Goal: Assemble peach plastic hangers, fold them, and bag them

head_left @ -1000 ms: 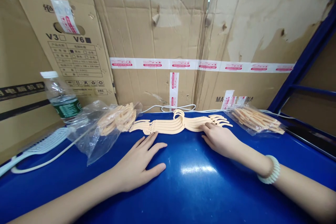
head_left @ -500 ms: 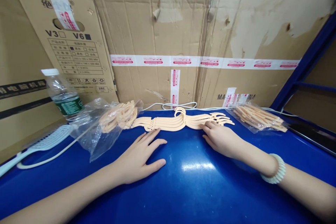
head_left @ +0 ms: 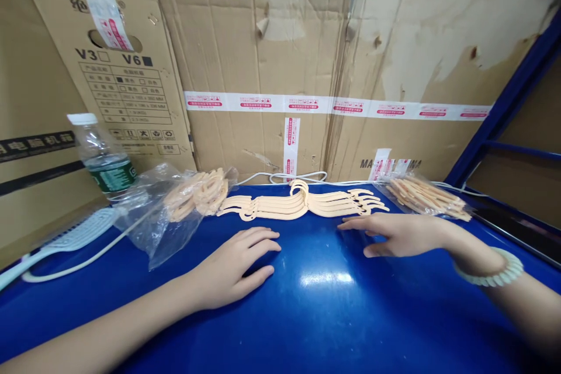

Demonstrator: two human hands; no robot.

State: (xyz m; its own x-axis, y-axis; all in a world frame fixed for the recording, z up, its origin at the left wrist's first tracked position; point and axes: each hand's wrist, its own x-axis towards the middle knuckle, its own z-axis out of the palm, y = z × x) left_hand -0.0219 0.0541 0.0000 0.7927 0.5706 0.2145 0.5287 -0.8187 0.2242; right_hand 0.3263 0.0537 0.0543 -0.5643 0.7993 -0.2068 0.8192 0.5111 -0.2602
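Observation:
Several peach-coloured clothes hangers (head_left: 280, 208) lie stacked and overlapping on the blue table (head_left: 298, 321), their hooks bunched at the middle. My left hand (head_left: 239, 266) rests on the table in front of their left half, fingers apart and holding nothing. In front of their right end is my right hand (head_left: 394, 235), its fingers stretched out and its thumb apart, with nothing in it. A pale beaded bracelet (head_left: 495, 272) circles the right wrist. Neither hand appears to grip the hangers.
At the left, a clear plastic bag (head_left: 169, 239) holds peach plastic pieces near a water bottle (head_left: 109, 163) and a light-blue hairbrush (head_left: 83, 231). Another bag of peach pieces (head_left: 425, 196) lies at the right, by a dark flat object (head_left: 517, 234). Cardboard (head_left: 263, 58) stands behind.
Both hands have come away from the hangers. The left has drawn back slightly towards me; the right has moved rightward and turned, its fingers straightening. The hangers look nearly unchanged.

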